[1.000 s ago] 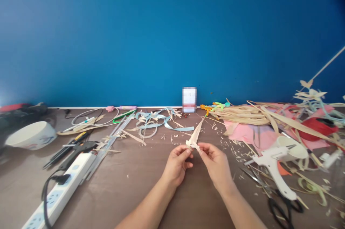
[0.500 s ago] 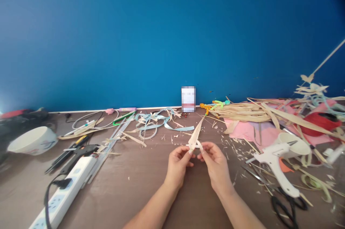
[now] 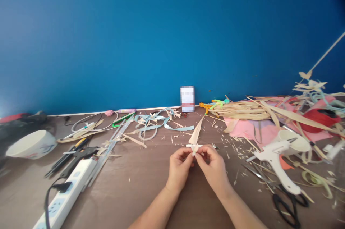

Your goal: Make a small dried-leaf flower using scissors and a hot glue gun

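Observation:
My left hand [image 3: 179, 167] and my right hand [image 3: 212, 166] meet at the middle of the table, fingertips pinched together. Between them is a small pale husk piece [image 3: 194, 149] with pointed tips, like a little flower; the fingers hide its lower part. Just beyond the fingertips lies a thin white stick [image 3: 202, 146], possibly a pen, with a dark end at the right. A long dry husk strip [image 3: 196, 132] rises behind the stick, narrowing to a point away from me.
On the right are a white glue gun [image 3: 277, 160], black-handled scissors [image 3: 287, 204], a cup [image 3: 300, 142] and a husk bundle [image 3: 239, 110]. At left stand a bowl [image 3: 32, 144] and a power strip [image 3: 68, 193]. Light-blue ribbon [image 3: 178, 127] lies further back. Husk scraps litter the table.
Both hands have drawn closer together, fingertips now meeting around the small husk piece. More of the white stick shows beyond the right fingers. The view has shifted slightly.

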